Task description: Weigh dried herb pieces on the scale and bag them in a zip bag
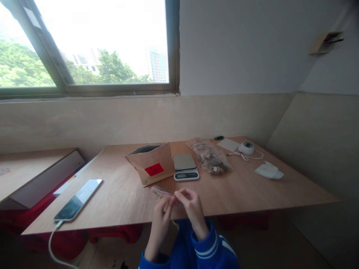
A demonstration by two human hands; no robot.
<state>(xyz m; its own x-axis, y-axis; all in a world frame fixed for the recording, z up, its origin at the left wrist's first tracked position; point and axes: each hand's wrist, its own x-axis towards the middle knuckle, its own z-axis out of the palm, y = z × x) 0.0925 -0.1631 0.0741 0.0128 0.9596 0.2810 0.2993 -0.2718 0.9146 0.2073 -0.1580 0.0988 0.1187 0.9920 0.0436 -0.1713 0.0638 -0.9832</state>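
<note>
Both hands meet near the table's front edge over a clear zip bag with a reddish strip along its top. My left hand pinches the strip from the left. My right hand grips it from the right, fingertips touching those of the left. The bag's contents are mostly hidden. Just beyond stands an open brown paper pouch with a red label. To its right is a white digital scale with a bare metal plate; its display is too small to read.
Filled zip bags lie overlapping right of the scale. Farther right are a white dome camera with a cable, a white cloth-like item and a green-handled tool. A plugged-in phone lies at the table's left.
</note>
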